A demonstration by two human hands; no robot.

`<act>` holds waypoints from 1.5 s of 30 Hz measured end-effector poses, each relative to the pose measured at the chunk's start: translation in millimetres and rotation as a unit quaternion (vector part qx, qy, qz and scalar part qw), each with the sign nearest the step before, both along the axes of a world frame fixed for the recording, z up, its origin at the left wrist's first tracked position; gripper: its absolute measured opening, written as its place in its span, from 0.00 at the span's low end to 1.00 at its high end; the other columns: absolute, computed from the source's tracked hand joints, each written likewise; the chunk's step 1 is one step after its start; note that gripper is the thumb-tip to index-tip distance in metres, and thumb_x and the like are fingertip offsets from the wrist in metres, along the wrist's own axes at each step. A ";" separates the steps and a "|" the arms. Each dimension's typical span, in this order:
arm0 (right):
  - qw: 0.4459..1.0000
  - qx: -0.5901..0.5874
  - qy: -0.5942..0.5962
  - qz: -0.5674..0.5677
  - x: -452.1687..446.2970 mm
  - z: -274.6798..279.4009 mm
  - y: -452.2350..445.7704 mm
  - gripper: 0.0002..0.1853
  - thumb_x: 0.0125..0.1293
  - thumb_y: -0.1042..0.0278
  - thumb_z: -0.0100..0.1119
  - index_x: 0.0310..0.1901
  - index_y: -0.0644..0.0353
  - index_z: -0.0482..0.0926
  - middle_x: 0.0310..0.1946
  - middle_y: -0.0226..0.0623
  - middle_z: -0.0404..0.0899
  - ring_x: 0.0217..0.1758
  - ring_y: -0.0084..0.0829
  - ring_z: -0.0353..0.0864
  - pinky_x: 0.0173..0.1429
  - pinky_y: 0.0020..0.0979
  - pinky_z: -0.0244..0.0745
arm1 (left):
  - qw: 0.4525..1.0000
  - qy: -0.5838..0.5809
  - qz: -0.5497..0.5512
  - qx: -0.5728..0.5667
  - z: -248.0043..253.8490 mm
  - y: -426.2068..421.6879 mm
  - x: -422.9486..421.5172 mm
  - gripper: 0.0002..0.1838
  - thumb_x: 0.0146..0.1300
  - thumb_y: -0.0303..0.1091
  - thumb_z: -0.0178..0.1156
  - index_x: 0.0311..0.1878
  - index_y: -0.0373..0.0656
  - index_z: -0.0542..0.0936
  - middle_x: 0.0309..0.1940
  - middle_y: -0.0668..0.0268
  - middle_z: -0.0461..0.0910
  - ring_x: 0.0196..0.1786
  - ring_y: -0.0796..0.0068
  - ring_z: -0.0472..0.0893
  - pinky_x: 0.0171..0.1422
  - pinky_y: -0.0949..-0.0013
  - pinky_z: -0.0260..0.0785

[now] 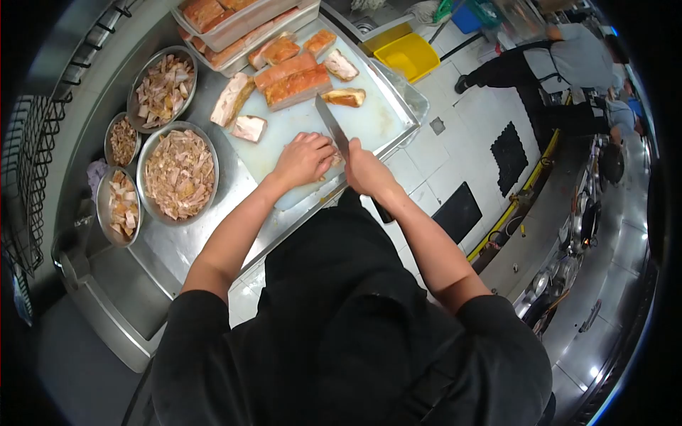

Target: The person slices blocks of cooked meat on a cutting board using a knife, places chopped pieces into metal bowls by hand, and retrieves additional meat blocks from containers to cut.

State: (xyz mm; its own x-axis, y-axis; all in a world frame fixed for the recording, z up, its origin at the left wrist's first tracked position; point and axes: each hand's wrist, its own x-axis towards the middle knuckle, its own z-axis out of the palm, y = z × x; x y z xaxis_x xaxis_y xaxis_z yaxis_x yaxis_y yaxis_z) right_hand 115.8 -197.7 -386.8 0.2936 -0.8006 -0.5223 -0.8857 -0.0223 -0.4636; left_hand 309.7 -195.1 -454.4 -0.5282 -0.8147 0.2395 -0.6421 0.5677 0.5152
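I see R hand [369,172] clamped on knife [332,122], long axis twd far side of board [383,122], meat bits [336,162] at board's near edge, L hand [306,157] nearest, fingers bunched over 'em, can't tell if gripping.

Pale tiled floor [419,157], rectangular black mat [458,211], floor drain [437,126], yellow tub [408,58], wire rack [37,177]
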 end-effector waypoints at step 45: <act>0.999 -0.006 -0.031 -0.044 35.8 9.5 28.0 0.23 0.68 0.76 0.45 0.61 0.82 0.60 0.36 0.74 0.81 0.42 0.69 0.83 0.49 0.61 0.76 | 0.991 0.131 0.030 -0.015 -14.6 -0.6 18.9 0.06 0.61 0.24 0.65 0.41 0.37 0.80 0.41 0.58 0.81 0.48 0.54 0.79 0.56 0.57 0.73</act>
